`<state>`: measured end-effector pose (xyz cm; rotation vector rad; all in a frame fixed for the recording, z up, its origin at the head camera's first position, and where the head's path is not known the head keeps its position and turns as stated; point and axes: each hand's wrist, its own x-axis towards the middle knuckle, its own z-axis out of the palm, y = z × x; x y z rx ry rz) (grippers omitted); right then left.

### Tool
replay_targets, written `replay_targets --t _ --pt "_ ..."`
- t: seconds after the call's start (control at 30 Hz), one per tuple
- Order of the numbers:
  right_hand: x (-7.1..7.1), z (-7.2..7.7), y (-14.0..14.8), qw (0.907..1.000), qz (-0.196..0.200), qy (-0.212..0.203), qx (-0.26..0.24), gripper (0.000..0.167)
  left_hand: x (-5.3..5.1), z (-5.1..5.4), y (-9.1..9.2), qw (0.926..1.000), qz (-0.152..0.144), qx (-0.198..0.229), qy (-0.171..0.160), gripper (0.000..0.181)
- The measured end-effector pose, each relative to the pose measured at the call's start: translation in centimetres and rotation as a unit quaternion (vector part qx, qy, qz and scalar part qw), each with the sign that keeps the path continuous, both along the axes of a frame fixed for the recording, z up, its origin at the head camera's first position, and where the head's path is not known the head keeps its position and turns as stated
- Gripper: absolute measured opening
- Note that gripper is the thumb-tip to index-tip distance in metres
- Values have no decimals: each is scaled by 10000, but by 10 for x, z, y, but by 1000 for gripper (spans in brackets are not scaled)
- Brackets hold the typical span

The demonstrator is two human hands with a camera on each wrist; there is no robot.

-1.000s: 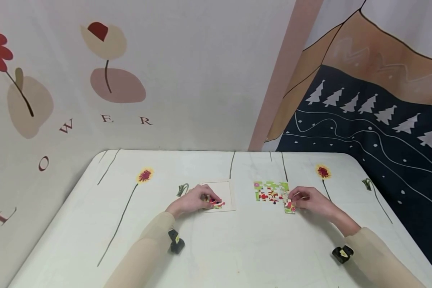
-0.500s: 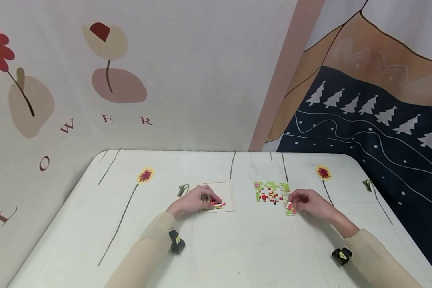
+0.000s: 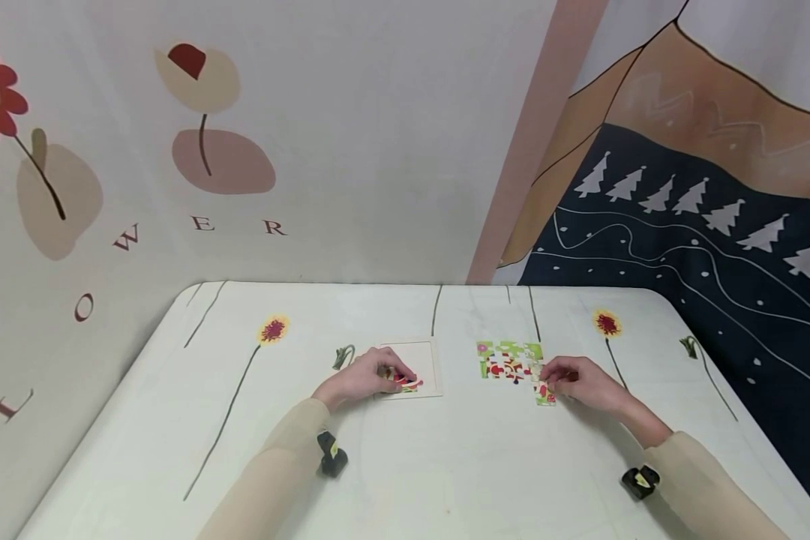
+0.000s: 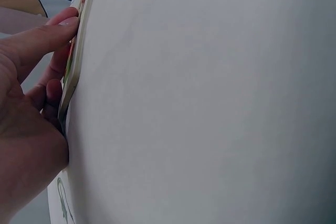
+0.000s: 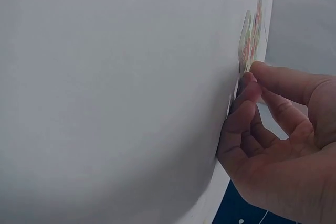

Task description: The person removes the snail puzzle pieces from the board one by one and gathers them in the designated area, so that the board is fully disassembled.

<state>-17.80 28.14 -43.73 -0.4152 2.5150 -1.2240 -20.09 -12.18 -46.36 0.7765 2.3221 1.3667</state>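
My left hand (image 3: 363,375) is over the pale puzzle tray (image 3: 427,360), its thumb and fingers curled about a red and green puzzle piece (image 3: 410,386) inside. Edge-on in the left wrist view, the fingertips sit against the tray's (image 4: 76,66) contents; what lies beneath them is partly hidden. To the right, a partly joined jigsaw puzzle (image 3: 509,352) lies flat, green along its top with red figures. At its lower right corner my right hand (image 3: 586,381) pinches a puzzle piece (image 3: 544,394) between thumb and fingers. The right wrist view shows those fingertips low against the tabletop.
A white cloth (image 3: 486,465) printed with flowers covers the table. Behind it hangs a pale wall cloth (image 3: 378,150) with printed flowers and letters. A dark cloth with white trees (image 3: 715,240) hangs at the right. Black wrist cameras (image 3: 641,481) sit below both sleeves.
The right hand and its puzzle piece have shifted slightly down toward me, then stayed almost still. The left hand holds its place over the tray.
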Motion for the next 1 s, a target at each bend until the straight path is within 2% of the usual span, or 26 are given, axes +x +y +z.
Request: replay_targets --t 0.4,0.63,1.0 --pt "0 5 -4 9996 -232 100 -86 17 5 4 -1 9995 72 -274 162 24" --pt "-7 9 -23 9994 -195 172 -208 19 7 14 -10 9989 356 -276 96 25" --pt "-12 7 -52 9973 -61 84 -726 18 11 17 -24 9976 521 -351 281 25"
